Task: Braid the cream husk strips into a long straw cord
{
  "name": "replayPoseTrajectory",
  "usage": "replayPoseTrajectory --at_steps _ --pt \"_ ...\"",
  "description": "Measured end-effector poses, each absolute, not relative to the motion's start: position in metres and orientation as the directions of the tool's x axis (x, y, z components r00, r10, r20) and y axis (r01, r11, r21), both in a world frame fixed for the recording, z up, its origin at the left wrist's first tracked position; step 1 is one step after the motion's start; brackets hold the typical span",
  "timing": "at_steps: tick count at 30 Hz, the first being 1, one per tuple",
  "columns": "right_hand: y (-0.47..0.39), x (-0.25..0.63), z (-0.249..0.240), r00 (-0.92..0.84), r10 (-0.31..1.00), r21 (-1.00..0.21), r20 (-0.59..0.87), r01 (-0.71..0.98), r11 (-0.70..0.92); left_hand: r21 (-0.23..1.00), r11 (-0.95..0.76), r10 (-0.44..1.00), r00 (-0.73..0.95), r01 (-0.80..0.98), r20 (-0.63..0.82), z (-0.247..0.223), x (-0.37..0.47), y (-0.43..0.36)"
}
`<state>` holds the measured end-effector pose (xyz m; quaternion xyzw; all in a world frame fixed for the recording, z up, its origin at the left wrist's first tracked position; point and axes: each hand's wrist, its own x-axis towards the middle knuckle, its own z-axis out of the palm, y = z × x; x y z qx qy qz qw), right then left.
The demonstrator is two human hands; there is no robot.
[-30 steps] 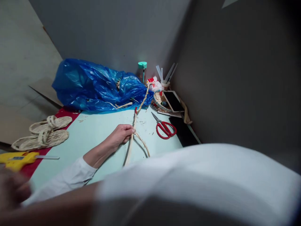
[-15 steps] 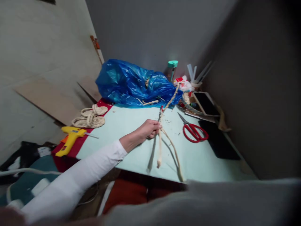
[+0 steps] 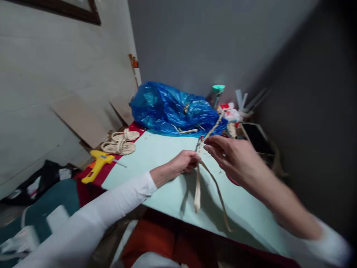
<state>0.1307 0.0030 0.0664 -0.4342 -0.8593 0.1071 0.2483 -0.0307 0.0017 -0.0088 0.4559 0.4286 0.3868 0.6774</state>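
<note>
My left hand (image 3: 189,160) pinches a pale plant-fibre braid (image 3: 213,130) low down, where loose strands (image 3: 197,191) hang toward the table's front edge. The braid's upper end runs back over the blue plastic bag; a small red piece marks it just above my hands. My right hand (image 3: 237,158) is beside the braid, its fingers slightly apart and nothing visible between them. Beneath it, red-handled scissors (image 3: 232,181) are mostly hidden.
A blue plastic bag (image 3: 167,108) lies at the back. On the left sit woven fibre sandals (image 3: 119,143) and a yellow glue gun (image 3: 97,163). A green-lidded container (image 3: 218,89), glue sticks (image 3: 241,98) and a dark-screened device (image 3: 256,137) stand at the right rear.
My right hand has come in from the right, over the scissors and up to the braid. My left hand keeps its pinch. The camera view has shifted.
</note>
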Motion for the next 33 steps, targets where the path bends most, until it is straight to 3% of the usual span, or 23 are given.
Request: replayPoseTrajectory --at_steps 2,6,10,16,25,28,33 --pt "0.003 0.146 0.049 -0.442 0.871 -0.524 0.214 0.701 0.484 0.946 0.284 0.902 0.377 -0.154 -0.209 -0.010 -0.026 0.005" --pt "0.000 0.148 0.005 -0.429 0.902 -0.803 0.043 0.523 0.287 0.957 0.256 0.907 0.376 -0.136 -0.190 -0.011 -0.023 0.003" --pt "-0.001 0.143 -0.011 -0.441 0.896 -0.852 0.045 0.451 0.265 0.974 0.211 0.918 0.358 -0.084 -0.168 -0.010 -0.022 -0.001" --pt "-0.005 0.147 -0.005 -0.357 0.917 -0.727 0.179 0.579 0.368 0.978 0.206 0.899 0.400 -0.033 -0.176 -0.009 -0.021 -0.001" --pt "-0.013 0.138 -0.006 -0.290 0.920 -0.674 0.264 0.627 0.391 0.984 0.166 0.949 0.261 0.058 -0.176 -0.008 -0.012 -0.005" --pt "-0.016 0.135 -0.002 -0.362 0.891 -0.519 0.274 0.725 0.454 0.983 0.159 0.960 0.217 0.089 -0.175 -0.010 -0.012 -0.007" --pt "-0.030 0.122 -0.005 -0.571 0.794 -0.054 0.211 0.804 0.592 0.976 0.217 0.954 0.204 0.034 -0.220 -0.013 -0.014 -0.010"
